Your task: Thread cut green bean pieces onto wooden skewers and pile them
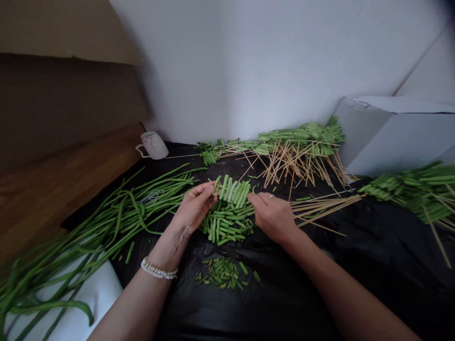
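Between my two hands hangs a row of cut green bean pieces point(232, 191), set side by side on a skewer that is mostly hidden. My left hand point(199, 201) pinches a single bean piece point(216, 183) at the row's left end. Closed at the right end is my right hand point(272, 213), its fingers around the skewer's end. Just below the row lies a pile of cut bean pieces point(227, 225) on black plastic sheeting point(213, 317). Nearer to me is a small heap of bean tips point(223, 273).
Long whole beans point(117, 227) spread across the left. Finished bean skewers point(302, 135) are stacked along the wall, with more skewered beans point(408, 184) at right. Loose bamboo skewers point(323, 208) lie beside my right hand. A white mug point(153, 145) and a white box point(398, 128) stand behind.
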### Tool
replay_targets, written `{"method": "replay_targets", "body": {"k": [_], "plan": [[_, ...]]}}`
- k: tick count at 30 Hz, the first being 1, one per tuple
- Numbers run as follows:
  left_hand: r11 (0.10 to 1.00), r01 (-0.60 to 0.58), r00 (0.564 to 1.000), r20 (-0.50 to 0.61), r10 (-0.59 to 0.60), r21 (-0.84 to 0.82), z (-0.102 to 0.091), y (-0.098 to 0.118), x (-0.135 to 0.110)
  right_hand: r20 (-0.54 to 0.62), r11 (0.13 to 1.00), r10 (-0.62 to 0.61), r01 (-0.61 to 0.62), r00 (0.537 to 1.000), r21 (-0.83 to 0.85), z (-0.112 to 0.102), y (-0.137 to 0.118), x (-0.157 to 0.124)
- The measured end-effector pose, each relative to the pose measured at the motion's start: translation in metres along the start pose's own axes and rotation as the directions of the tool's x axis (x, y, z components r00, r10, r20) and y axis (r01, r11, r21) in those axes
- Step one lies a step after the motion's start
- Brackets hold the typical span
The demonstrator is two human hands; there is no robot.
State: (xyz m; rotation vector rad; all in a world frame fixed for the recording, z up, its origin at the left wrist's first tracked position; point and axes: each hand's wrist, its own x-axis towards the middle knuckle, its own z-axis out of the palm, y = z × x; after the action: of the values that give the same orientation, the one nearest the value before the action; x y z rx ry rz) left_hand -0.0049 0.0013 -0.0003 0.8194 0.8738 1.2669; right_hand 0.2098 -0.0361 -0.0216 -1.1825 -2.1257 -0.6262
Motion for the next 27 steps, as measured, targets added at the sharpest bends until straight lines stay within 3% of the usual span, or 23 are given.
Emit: {"method": "replay_targets", "body": {"k": [16, 23, 27], "plan": [[0.987, -0.062, 0.996, -0.048, 0.070, 0.150, 0.0008, -0.0007, 0.0002, 0.019, 1.000, 0.012, -0.013, 1.000, 0.009, -0.0011, -0.0021, 0.0000], [0.930, -0.170, 0.981, -0.035, 0.192, 0.327, -0.0050, -0.0070, 0.0035, 0.037, 0.999, 0.026, -0.027, 0.999, 0.022, 0.0021, -0.0026, -0.0015], [0.950, -0.134, 0.986, -0.059, 0.157, 0.281, -0.0021, -0.0026, 0.0018, 0.017, 0.999, 0.022, -0.023, 1.000, 0.039, 0.0012, -0.0030, -0.0006]]}}
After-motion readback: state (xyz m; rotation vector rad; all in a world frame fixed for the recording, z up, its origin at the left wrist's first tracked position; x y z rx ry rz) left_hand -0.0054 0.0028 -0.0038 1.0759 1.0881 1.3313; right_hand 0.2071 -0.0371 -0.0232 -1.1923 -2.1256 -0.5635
